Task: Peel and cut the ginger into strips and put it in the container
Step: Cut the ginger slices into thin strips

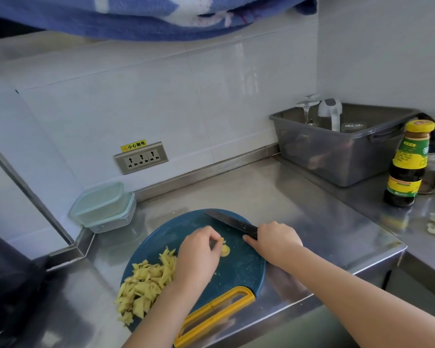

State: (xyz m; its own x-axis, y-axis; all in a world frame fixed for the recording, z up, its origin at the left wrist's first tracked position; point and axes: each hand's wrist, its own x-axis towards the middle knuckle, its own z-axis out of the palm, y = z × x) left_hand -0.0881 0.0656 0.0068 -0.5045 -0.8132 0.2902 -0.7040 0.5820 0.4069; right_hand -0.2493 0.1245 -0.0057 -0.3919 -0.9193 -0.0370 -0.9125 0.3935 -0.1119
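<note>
A small piece of peeled ginger [224, 250] lies near the middle of a round dark-blue cutting board [239, 270], pinched at its top by the fingertips of the left hand [199, 254], with a heap of cut ginger strips [146, 280] on the board's left edge. The right hand [276, 241] is clenched around the handle of a black knife [230, 222], its blade angled up and left over the board. A lidded clear container [103, 207] sits on the steel counter [299, 204] by the wall, apart from the board.

left hand [199, 252] pinching, right hand [278, 241] gripping
</note>
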